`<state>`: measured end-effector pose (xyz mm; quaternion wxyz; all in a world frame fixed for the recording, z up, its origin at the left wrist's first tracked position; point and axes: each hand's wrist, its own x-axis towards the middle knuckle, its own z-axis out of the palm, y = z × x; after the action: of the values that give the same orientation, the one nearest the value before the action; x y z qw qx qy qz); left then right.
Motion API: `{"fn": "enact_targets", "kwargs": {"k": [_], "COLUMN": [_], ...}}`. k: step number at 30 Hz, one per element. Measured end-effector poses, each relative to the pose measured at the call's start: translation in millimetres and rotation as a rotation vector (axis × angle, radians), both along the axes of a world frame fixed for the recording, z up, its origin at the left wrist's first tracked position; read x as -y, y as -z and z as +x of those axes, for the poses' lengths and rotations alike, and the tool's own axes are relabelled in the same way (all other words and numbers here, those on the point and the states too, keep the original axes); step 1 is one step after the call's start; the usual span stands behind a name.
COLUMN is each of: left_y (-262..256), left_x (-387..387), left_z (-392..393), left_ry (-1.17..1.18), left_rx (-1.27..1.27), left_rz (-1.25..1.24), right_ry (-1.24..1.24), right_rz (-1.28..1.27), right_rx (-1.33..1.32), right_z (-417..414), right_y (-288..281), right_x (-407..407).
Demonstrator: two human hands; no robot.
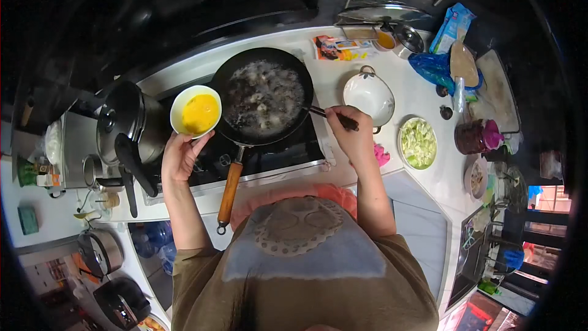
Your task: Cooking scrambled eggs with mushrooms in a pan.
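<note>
My left hand (183, 154) grips a white bowl (174, 117) from below, left of the wok. Yellow beaten egg (200, 114) lies inside it. In my right hand (351, 133) are dark chopsticks (317, 110), their tips reaching over the wok's right rim. The black wok (229, 62) sits on the cooktop (294, 156) with its wooden handle (229, 193) pointing toward me. Bubbling liquid (266, 92) with pale bits fills its base; what the bits are, I cannot tell. Just beyond my right hand stands a white two-handled bowl (363, 89).
A pressure cooker (121, 119) stands close on the left, its black handle jutting toward me. Chopped green vegetable (419, 142) fills a bowl at right. Farther right are a lidded jar (471, 138) and a blue plastic bag (429, 69). Food packets (337, 48) lie behind.
</note>
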<state>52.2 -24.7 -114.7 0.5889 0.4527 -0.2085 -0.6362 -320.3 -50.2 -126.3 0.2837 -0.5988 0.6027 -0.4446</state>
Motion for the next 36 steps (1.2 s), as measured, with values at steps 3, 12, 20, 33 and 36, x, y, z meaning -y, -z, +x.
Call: {"fn": "enact_targets", "kwargs": {"k": [3, 12, 20, 33, 36], "left_y": [-1.2, -1.1, 0.5, 1.7, -1.0], "left_x": [1.0, 3.5, 4.7, 2.5, 3.0], "left_z": [-1.2, -2.4, -3.7, 5.2, 6.1], "left_ry": [0.010, 0.010, 0.016, 0.031, 0.031], "left_rx": [-0.001, 0.029, 0.039, 0.010, 0.051], "left_rz": [-0.005, -0.002, 0.001, 0.033, 0.029], "right_ry": [-0.001, 0.008, -0.196, -0.228, -0.339], "right_rz": [-0.019, 0.019, 0.020, -0.125, -0.152], "right_rx": [-0.028, 0.046, -0.124, -0.556, -0.451], "right_z": [-0.4, -0.6, 26.9, 67.0, 88.4], "right_y": [1.3, 3.6, 13.7, 38.3, 37.3], "right_x": [-0.4, -0.9, 1.4, 61.7, 64.7]}}
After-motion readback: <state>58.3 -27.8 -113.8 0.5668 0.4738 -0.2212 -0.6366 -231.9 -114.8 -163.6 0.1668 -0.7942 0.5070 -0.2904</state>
